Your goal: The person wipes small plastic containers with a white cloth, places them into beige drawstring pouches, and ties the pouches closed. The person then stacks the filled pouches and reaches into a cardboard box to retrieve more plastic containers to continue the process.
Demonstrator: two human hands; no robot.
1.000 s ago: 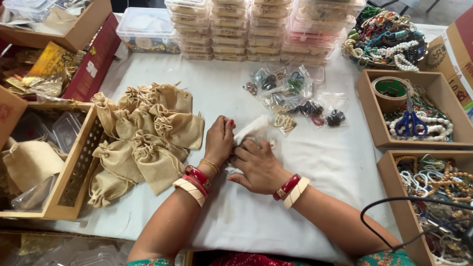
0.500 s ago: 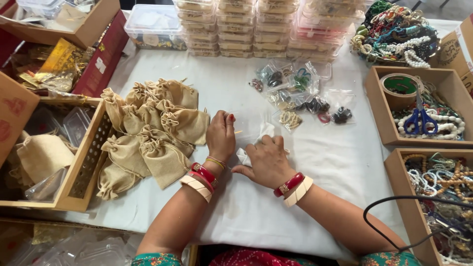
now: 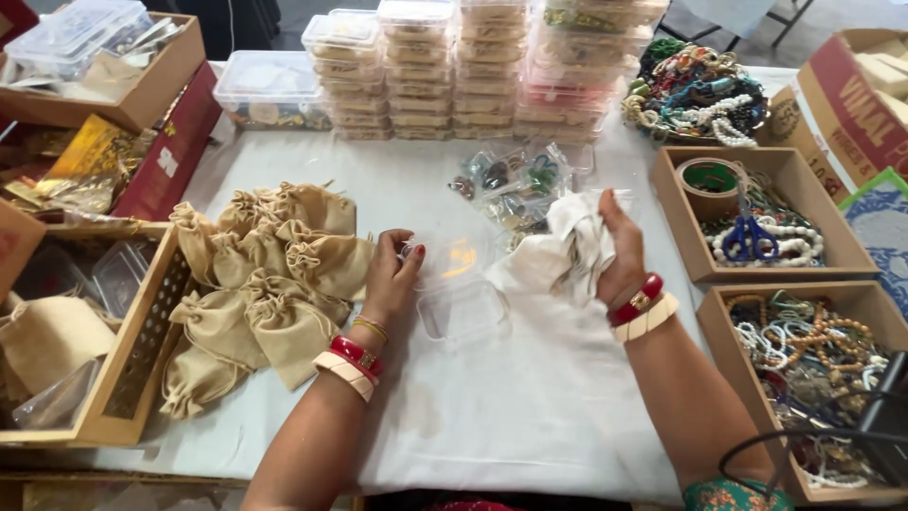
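Observation:
My left hand (image 3: 392, 274) grips the lid of a small clear plastic box (image 3: 461, 301) that lies open on the white tablecloth (image 3: 530, 407). My right hand (image 3: 619, 248) is raised to the right of the box, pinching up a fold of the white cloth (image 3: 558, 251). A heap of beige drawstring pouches (image 3: 270, 274) lies just left of my left hand. Both wrists wear red and cream bangles.
Small clear bags of beads (image 3: 515, 180) lie beyond the box. Stacks of clear plastic boxes (image 3: 473, 66) line the far edge. Cardboard trays of beads and blue scissors (image 3: 752, 237) stand at right, a tray with more necklaces (image 3: 804, 360) below. A wooden crate (image 3: 104, 331) sits at left.
Both hands were pressed together on a small item at the table's middle. Now they have parted: the clear box lies open, and my right hand has lifted to the right with the cloth.

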